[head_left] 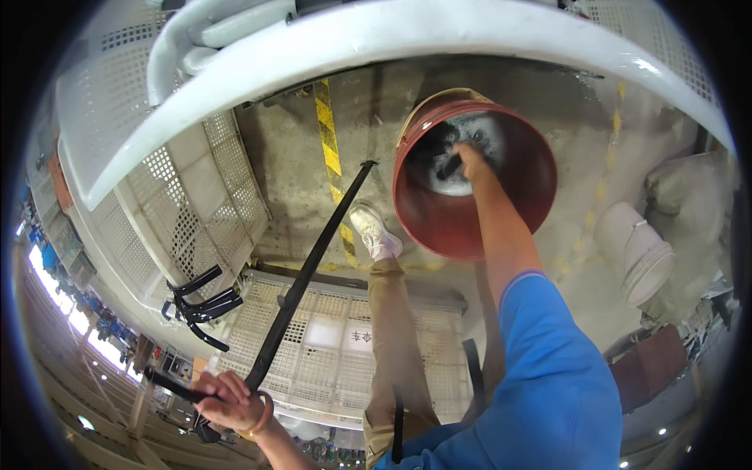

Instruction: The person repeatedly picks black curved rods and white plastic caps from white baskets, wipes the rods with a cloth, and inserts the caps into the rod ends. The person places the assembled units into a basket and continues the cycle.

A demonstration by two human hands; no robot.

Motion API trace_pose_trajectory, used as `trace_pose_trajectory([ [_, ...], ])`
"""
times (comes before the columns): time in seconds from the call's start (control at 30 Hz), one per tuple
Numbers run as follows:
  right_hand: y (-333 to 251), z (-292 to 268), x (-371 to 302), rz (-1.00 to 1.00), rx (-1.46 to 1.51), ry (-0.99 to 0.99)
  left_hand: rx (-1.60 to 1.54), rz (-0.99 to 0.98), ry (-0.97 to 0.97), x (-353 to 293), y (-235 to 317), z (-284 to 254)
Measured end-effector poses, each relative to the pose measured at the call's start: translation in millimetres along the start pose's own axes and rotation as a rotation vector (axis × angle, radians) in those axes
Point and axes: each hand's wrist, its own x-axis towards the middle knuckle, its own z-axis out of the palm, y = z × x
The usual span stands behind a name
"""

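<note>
At the lower left, my left hand (233,405) is closed around a black bar (174,385) that sticks out to its left. A long black pole (301,280) slants from beside this hand up to the floor; whether it joins the bar is hidden by my fingers. My right arm reaches into a large red bucket (475,239) with whitish, foamy liquid (478,129) at the bottom. Down there my right hand (470,160) is closed on a dark, short cylindrical object (449,168). Its far end blurs into dark shapes in the foam.
White perforated crates (200,168) stand at the left, with several bent black tubes (205,305) on one. A glossy white curved edge (376,39) spans the top. My shoe (372,227) is beside yellow-black floor tape (329,145). A white bucket (646,262) lies tilted at the right.
</note>
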Motion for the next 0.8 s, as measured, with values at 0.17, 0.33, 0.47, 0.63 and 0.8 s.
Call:
trace_pose_trajectory([
  [0.17,-23,-30,-132,0.014,0.219,-0.275,-0.040,-0.079,0.029,-3,0,19],
  [0.33,-72,-87,-252,-0.062,-0.311,-0.342,0.191,0.011,-0.162,-8,10,63],
  [0.47,-100,-132,-344,-0.345,-0.423,-0.399,0.439,0.157,-0.360,-11,36,102],
  [0.63,-125,-191,-492,-0.892,-0.481,-0.246,0.431,0.164,-0.577,-23,107,113],
  [0.8,-150,-235,-636,-1.559,-0.652,-0.091,0.403,0.374,-0.754,-38,240,69],
])
